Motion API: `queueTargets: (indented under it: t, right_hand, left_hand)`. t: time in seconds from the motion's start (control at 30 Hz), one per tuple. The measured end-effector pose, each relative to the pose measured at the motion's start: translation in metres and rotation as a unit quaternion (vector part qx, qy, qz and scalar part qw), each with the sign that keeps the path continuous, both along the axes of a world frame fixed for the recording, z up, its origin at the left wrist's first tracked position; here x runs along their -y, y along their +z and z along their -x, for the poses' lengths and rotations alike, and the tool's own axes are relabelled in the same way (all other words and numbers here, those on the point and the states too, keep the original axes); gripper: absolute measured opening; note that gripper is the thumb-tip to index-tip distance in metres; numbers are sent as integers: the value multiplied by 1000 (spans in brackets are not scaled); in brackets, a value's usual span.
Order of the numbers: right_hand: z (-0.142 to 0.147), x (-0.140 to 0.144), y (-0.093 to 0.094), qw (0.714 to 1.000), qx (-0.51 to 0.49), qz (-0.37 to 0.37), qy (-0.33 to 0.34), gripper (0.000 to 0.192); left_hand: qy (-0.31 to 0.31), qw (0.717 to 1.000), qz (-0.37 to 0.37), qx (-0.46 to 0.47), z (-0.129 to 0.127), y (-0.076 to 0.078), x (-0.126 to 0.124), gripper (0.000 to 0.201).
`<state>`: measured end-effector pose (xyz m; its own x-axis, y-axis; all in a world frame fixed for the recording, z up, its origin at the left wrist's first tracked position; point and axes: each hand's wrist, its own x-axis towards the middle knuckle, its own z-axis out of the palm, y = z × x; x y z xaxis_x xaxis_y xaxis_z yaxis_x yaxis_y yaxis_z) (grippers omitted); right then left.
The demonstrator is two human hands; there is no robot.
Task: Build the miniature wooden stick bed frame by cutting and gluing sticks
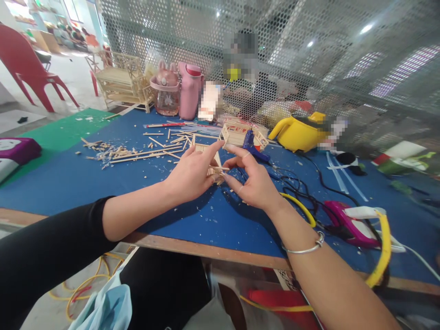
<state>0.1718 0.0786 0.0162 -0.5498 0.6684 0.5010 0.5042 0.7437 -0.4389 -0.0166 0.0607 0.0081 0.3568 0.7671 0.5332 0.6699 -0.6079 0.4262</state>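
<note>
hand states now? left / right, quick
Left hand: closed on the small stick frame, index finger extended along its top.
Right hand: fingers pinching the same stick frame from the right side.

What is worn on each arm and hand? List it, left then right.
Left hand: bare, no ring or watch visible; a black sleeve covers the arm from just below the elbow upward, forearm uncovered. Right hand: bare, with a thin silver bangle with a small knot-like clasp around the wrist; no sleeve in view on that forearm.
</note>
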Motion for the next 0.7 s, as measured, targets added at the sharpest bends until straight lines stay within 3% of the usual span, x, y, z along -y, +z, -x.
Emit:
queueTargets:
  t: [0.17, 0.27, 0.33, 0.43, 0.47, 0.6, 0.7]
  right_hand:
    - [-4, 2, -2, 998, -9, 38, 50, 78]
    - [-12, -2, -2, 995, -40, 74, 59, 78]
    - [-19, -5, 0, 993, -70, 89, 36, 68]
    - [-27, -7, 8, 989, -95, 86, -74, 30]
    - [-28, -5, 12, 986, -73, 94, -112, 21]
    - [-12, 13, 14, 965, 134, 160, -159, 33]
    - [8, 28, 4, 952, 225, 103, -179, 23]
  left_hand:
    - [-14, 999, -33, -35, 6, -2, -1, 69]
    - [-38, 997, -51, -46, 12, -4, -2, 73]
    - [-55, 995, -61, -53, 17, -4, -2, 77]
    - [-72, 992, -97, -42, 23, 0, 0, 76]
    - [-69, 990, -122, -22, 24, 2, 1, 71]
    - [-54, 970, -224, 80, 24, 11, 14, 32]
    - [-164, 975, -151, 12, 17, 10, 25, 14]
